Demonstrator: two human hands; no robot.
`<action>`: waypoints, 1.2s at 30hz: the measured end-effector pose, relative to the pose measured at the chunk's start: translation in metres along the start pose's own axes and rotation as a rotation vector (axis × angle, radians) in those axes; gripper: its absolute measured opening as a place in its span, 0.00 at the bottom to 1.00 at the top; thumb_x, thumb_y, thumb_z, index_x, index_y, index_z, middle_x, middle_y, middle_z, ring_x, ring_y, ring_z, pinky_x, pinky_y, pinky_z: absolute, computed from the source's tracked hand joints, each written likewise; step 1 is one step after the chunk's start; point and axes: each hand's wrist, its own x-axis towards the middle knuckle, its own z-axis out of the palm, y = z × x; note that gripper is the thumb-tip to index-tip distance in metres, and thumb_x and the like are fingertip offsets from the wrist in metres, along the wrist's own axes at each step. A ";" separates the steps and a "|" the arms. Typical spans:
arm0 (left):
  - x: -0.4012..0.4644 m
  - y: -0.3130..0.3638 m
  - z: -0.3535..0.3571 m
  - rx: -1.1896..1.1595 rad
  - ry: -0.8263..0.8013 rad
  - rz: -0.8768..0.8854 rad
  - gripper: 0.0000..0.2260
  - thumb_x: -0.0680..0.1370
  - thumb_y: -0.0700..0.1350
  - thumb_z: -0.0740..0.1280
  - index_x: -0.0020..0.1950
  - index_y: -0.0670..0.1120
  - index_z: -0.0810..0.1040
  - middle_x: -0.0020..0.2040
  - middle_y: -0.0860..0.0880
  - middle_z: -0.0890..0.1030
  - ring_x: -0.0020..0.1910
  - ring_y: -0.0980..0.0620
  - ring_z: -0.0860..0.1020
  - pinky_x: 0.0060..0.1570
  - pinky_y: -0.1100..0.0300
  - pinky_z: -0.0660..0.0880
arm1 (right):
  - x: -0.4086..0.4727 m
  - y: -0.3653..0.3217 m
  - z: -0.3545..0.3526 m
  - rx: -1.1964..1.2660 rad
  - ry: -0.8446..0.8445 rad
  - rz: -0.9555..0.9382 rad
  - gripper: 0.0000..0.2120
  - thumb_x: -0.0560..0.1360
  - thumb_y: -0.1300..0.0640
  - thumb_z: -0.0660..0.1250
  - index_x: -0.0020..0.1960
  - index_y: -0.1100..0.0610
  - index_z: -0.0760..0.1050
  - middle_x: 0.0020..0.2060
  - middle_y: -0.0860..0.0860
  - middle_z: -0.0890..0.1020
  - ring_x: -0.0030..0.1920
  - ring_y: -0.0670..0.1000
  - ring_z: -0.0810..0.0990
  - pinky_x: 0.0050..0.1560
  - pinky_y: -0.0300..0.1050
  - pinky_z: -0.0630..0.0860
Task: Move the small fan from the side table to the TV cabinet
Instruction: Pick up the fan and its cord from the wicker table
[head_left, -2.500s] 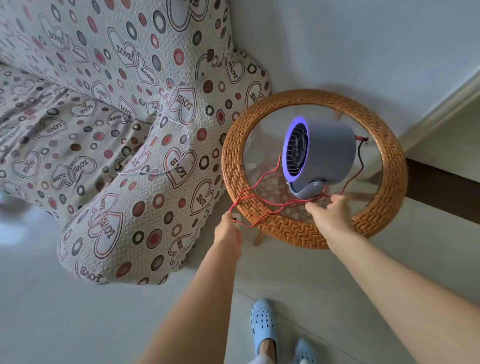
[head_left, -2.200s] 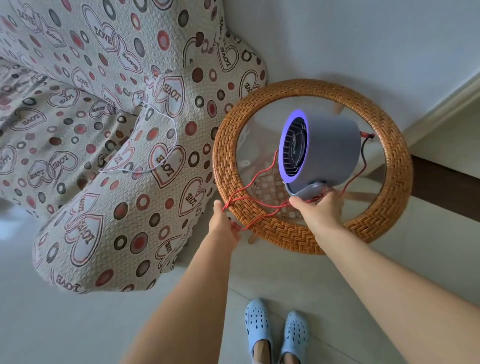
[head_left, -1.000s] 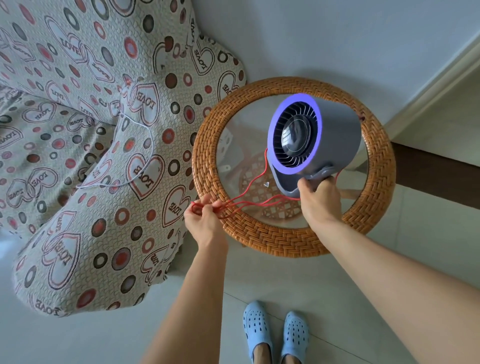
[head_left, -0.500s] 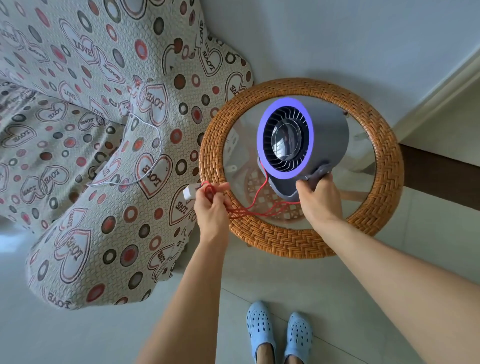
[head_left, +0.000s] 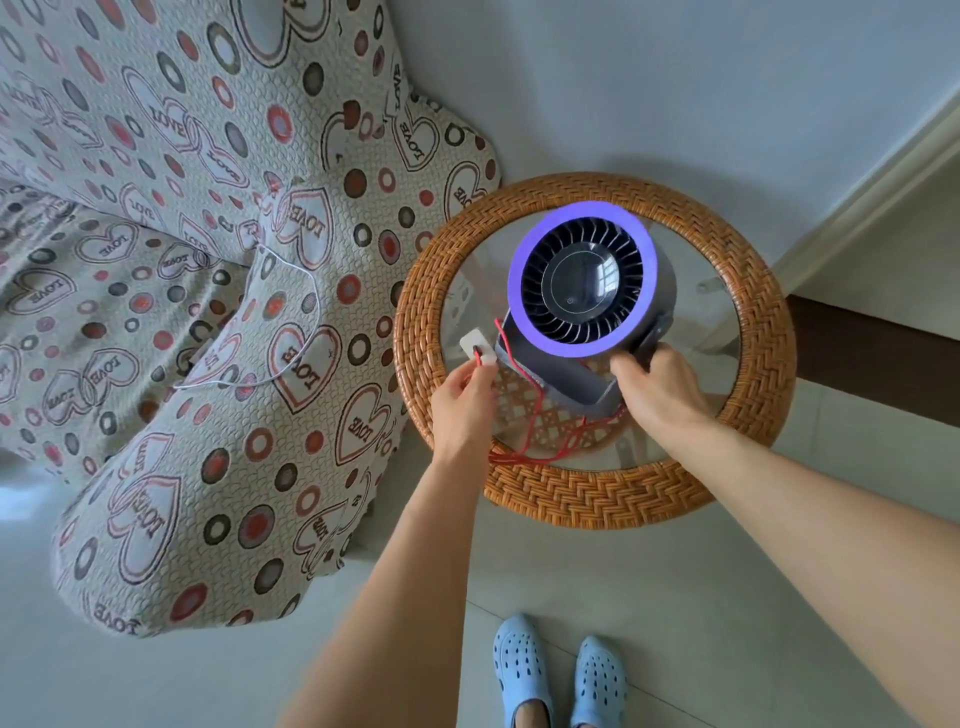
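Observation:
The small grey fan (head_left: 582, 283), with a purple ring round its dark grille, is lifted off the round side table (head_left: 597, 499) and tilted face-up toward me. My right hand (head_left: 657, 392) grips its stand at the lower right. Its red cable (head_left: 535, 431) hangs in loops from the base down to the wicker rim. My left hand (head_left: 462, 402) pinches the cable just below its white plug (head_left: 478, 345), left of the fan. The TV cabinet is not in view.
A sofa (head_left: 171, 291) in a heart-patterned cover stands close on the left, with a thin white cable (head_left: 298, 332) lying on its arm. The wall runs behind the table, a dark strip (head_left: 872, 343) on the right. My blue shoes (head_left: 558, 670) stand on the pale tiled floor.
My right hand has lifted the fan from the glass top and turned its face up toward me. My left hand gathered the red cable and moved right, bringing the white plug up beside the fan.

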 end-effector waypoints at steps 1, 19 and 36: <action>0.003 -0.001 0.002 0.034 0.009 -0.025 0.15 0.78 0.49 0.62 0.58 0.43 0.80 0.51 0.41 0.83 0.50 0.41 0.80 0.49 0.44 0.79 | 0.002 0.001 -0.003 -0.004 -0.011 0.004 0.18 0.74 0.47 0.62 0.56 0.60 0.73 0.45 0.53 0.77 0.37 0.47 0.72 0.31 0.41 0.63; 0.052 -0.004 0.016 0.076 -0.202 -0.318 0.12 0.74 0.50 0.71 0.38 0.44 0.74 0.23 0.49 0.72 0.23 0.53 0.65 0.20 0.65 0.60 | 0.021 0.009 -0.021 -0.015 -0.164 -0.068 0.12 0.74 0.46 0.62 0.50 0.53 0.75 0.42 0.50 0.80 0.40 0.47 0.78 0.34 0.43 0.70; 0.001 0.037 0.022 -0.310 -0.184 -0.362 0.06 0.77 0.40 0.66 0.52 0.42 0.71 0.22 0.48 0.74 0.18 0.56 0.68 0.16 0.69 0.56 | -0.001 -0.030 -0.047 0.322 -0.060 -0.045 0.09 0.75 0.46 0.66 0.38 0.48 0.78 0.36 0.41 0.82 0.39 0.40 0.79 0.33 0.34 0.74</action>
